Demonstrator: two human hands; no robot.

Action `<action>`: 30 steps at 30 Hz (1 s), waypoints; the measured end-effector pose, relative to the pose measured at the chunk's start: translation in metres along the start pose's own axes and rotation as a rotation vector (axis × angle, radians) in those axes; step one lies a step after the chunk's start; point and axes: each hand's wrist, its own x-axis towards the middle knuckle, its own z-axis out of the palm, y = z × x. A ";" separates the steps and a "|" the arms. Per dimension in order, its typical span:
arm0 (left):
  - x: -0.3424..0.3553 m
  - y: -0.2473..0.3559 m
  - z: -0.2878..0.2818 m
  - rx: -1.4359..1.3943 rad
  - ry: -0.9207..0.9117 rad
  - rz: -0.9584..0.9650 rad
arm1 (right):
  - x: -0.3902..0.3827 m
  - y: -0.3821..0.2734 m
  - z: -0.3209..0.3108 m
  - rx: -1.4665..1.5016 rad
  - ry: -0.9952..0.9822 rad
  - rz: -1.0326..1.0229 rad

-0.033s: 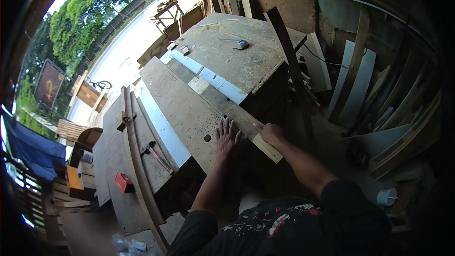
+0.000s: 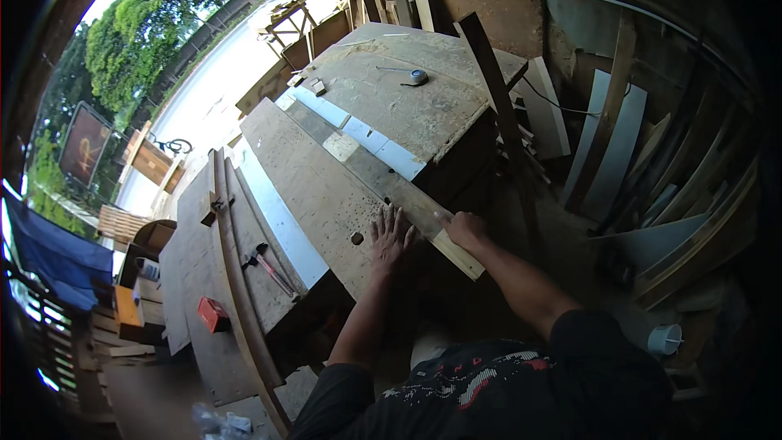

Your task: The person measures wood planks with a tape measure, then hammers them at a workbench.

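Note:
My left hand (image 2: 392, 238) lies flat, fingers spread, on a wide brown wooden board (image 2: 318, 171) with a dark round hole and many small pits near its close end. Beside it, along the board's right edge, runs a long narrow wooden strip (image 2: 415, 205). My right hand (image 2: 465, 231) is closed around the right side of that strip near its close end, the thumb on top and the other fingers hidden underneath. A pale wooden piece (image 2: 458, 256) shows at the close end of the strip.
White strips (image 2: 281, 212) flank the wide board. A tape measure (image 2: 415, 77) lies on the far right panel. On the left are a hammer (image 2: 269, 265), a red box (image 2: 213, 314) and a long curved timber (image 2: 232, 277). A dark upright plank (image 2: 493, 90) and leaning offcuts stand right.

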 end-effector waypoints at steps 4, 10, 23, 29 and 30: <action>-0.002 -0.001 -0.002 -0.003 -0.002 -0.001 | 0.011 -0.021 -0.002 0.030 -0.031 0.006; -0.002 -0.001 -0.001 -0.008 0.000 0.000 | 0.035 -0.043 0.006 0.053 -0.015 0.010; 0.001 0.006 -0.019 -0.050 -0.061 -0.008 | 0.087 -0.083 0.023 0.026 -0.008 -0.009; 0.002 0.006 -0.016 -0.032 -0.035 -0.007 | 0.102 -0.093 0.030 0.011 -0.012 0.001; 0.000 0.005 -0.019 -0.042 -0.033 -0.011 | 0.103 -0.097 0.032 0.006 -0.019 0.018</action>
